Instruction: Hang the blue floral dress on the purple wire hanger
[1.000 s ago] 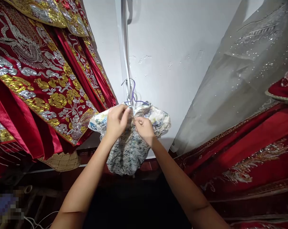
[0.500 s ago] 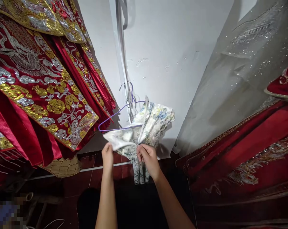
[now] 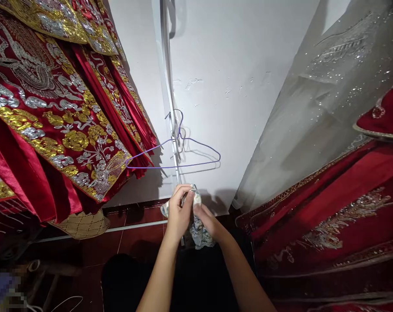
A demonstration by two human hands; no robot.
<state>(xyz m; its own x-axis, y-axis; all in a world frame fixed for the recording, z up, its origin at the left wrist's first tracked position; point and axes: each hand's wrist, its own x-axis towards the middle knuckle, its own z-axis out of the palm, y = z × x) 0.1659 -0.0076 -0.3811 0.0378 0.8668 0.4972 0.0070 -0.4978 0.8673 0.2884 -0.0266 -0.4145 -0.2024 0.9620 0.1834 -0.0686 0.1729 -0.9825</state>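
A purple wire hanger [image 3: 170, 166] hangs bare by its hook from a white metal post [image 3: 167, 65]. Below it, the white floral garment [image 3: 201, 236] is bunched up between my two hands, its lower part dangling under them. My left hand [image 3: 180, 210] is closed on the cloth near the top, thumb pointing up. Close beside it, my right hand [image 3: 207, 219] is closed on the same cloth from the right side. A small piece of the garment sticks out to the left of my left hand. Fingertips on both hands are partly hidden by fabric.
Red gowns with gold and silver embroidery [image 3: 76, 138] hang at the left. At the right are a sheer sparkling white dress [image 3: 297, 117] and a beaded red garment [image 3: 333, 208]. A tan quilted item [image 3: 86, 225] sits low left, near a white floor-level bar [image 3: 134, 226].
The floral garment has come off the purple hanger and is now gathered in my hands. My left hand has moved right, up against my right hand. The hanger now hangs bare.
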